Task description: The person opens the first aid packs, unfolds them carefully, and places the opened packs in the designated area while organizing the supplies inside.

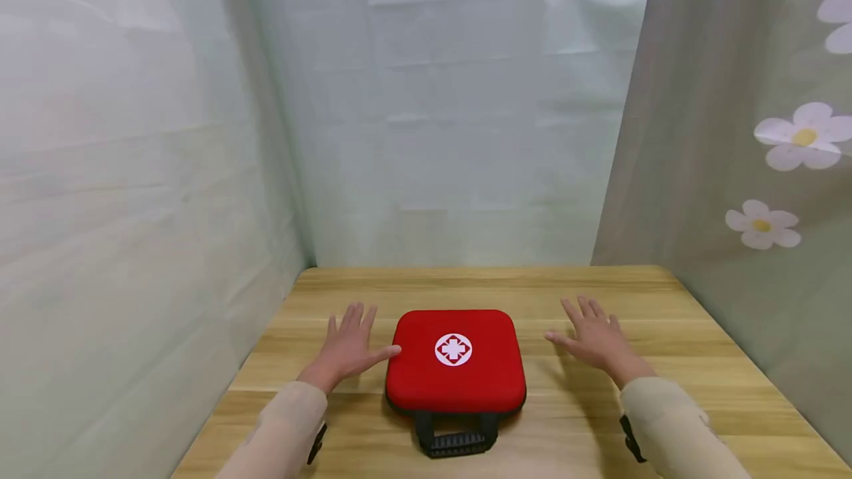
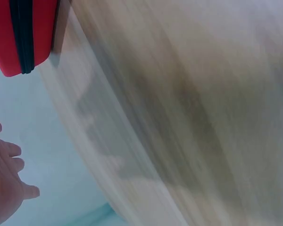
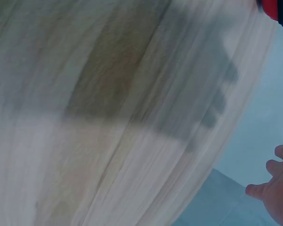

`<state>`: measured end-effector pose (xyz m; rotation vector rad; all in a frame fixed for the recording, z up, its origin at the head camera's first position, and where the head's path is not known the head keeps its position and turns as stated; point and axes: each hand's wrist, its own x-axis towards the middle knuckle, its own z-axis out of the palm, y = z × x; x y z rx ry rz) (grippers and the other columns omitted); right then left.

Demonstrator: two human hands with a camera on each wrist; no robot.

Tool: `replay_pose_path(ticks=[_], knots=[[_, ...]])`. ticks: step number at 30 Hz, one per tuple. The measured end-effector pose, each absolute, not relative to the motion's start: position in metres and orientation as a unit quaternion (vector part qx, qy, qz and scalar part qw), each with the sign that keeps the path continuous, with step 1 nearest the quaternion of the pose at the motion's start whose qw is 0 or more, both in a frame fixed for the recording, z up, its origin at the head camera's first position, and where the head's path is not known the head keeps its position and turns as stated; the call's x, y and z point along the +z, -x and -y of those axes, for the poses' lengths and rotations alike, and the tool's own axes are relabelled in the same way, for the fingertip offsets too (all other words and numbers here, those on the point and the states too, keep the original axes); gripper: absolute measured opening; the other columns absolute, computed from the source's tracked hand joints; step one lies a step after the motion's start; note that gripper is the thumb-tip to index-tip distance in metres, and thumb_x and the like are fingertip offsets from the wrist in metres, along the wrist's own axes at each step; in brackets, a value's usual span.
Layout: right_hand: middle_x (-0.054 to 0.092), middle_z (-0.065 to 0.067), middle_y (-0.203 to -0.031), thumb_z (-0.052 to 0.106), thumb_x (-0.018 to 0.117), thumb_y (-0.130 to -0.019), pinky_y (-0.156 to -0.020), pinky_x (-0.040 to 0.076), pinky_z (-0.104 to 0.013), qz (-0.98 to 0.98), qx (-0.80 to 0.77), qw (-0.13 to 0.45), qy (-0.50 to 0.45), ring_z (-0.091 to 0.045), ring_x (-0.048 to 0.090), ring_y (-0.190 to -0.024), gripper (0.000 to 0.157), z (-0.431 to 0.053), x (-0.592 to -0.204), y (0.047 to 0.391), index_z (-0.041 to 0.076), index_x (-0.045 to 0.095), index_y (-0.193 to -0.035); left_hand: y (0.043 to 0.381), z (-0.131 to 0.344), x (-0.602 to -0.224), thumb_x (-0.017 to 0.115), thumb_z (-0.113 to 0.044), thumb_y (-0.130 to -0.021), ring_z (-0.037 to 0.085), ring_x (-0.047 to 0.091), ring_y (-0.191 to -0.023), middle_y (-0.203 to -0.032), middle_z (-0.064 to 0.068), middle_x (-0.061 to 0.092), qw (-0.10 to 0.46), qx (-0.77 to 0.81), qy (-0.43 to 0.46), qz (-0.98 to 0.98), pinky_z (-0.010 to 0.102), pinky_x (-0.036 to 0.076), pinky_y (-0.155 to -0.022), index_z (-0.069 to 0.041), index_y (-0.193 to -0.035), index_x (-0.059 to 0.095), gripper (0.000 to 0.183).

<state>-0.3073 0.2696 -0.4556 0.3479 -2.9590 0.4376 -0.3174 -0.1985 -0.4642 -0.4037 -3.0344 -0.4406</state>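
Observation:
A red first aid case (image 1: 459, 383) with a white cross emblem lies on the wooden table, its black handle (image 1: 458, 443) towards the person. To its left, my left hand (image 1: 348, 348) hovers with fingers spread, the thumb tip overlapping the case's left edge in the head view. On the other side my right hand (image 1: 594, 341) is held over the table with fingers apart, a gap between it and the case. Both hands hold nothing. In the left wrist view the case's dark zip (image 2: 23, 37) shows; the right wrist view catches only a corner of the case (image 3: 273, 8).
The wooden table (image 1: 492, 287) is bounded by pale curtains at the left (image 1: 133, 205) and back (image 1: 452, 131). Another curtain (image 1: 692, 131) with white flowers hangs along the right side. Shadows of the hands fall on the tabletop.

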Motion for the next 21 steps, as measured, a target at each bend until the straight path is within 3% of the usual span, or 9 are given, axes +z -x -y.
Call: replay_pose_path(ticks=[10,21], knots=[[0.027,-0.033,-0.154,0.066,0.053,-0.092,-0.104,0.017,-0.076,0.976,0.166,0.067,-0.125,-0.054,0.022,-0.139,0.092,-0.257,-0.458,0.315,0.001,0.031,-0.154,0.307,0.197,-0.471,0.063,-0.071,-0.08,0.044,0.016,-0.146,-0.157,0.025,0.027,0.006,-0.19,0.128,0.973,0.067,0.006,-0.113,-0.002,-0.155,0.027,0.109],[0.029,-0.033,-0.153,0.06,0.056,-0.094,-0.104,0.022,-0.074,0.972,0.178,0.069,-0.134,-0.054,0.026,-0.138,0.087,-0.252,-0.46,0.32,0.0,0.034,-0.152,0.304,0.184,-0.478,0.069,-0.066,-0.079,0.041,0.027,-0.143,-0.155,0.021,0.033,-0.047,-0.285,0.11,0.951,0.062,0.022,-0.113,-0.001,-0.155,0.026,0.109]])
